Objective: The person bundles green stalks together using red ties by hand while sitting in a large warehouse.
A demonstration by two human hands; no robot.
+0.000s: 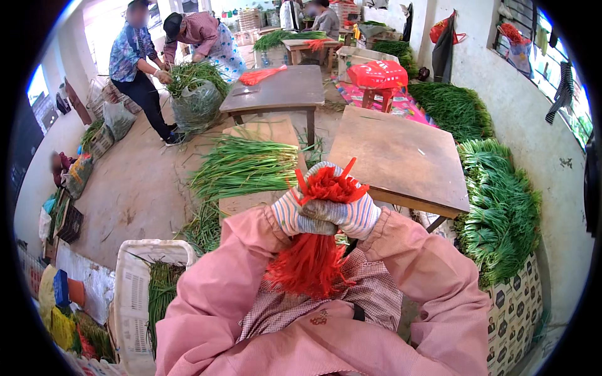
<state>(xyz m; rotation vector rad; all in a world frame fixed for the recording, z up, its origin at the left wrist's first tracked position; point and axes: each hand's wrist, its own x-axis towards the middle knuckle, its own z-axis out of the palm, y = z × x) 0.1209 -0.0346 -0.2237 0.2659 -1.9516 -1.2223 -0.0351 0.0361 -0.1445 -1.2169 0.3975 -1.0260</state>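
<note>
Both my hands wear pale gloves with coloured stripes and grey palms. My left hand [289, 212] and my right hand [359, 217] meet in front of my chest, wrapped round a thick bundle of red plastic strips [307, 266]. Short red ends stick up above the gloves, and the long ends hang down over my checked apron. The middle of the bundle is hidden by my fingers. Just beyond my left hand lies a pile of long green stalks [248, 168], looking like chives, on a low board. A brown-topped table [401, 153] stands beyond my right hand.
A white crate [133, 301] with green stalks stands at my left. Green bunches [498, 207] line the right wall. Another table [282, 91] bears red strips [262, 74]. Two people handle a stuffed clear bag [197, 108] at far left. A red bag [378, 74] rests on a stool.
</note>
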